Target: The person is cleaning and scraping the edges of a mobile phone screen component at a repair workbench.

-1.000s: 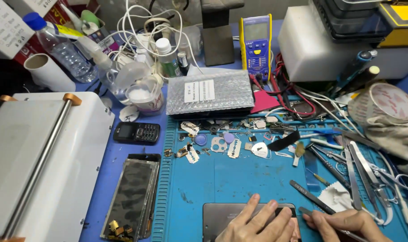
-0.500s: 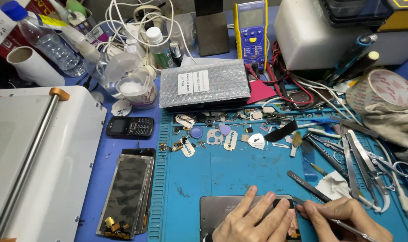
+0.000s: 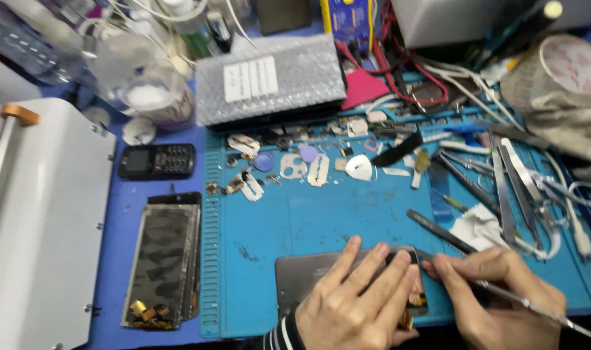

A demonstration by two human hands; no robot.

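At your far left sits a white machine, with a small black phone and a stack of screens beside it on the blue mat. Near the bottom edge, your left hand lies flat, fingers spread, pressing down on the opened phone. Just right of it, your right hand pinches a thin metal tool, its tip at the phone's right end. More tweezers lie farther right.
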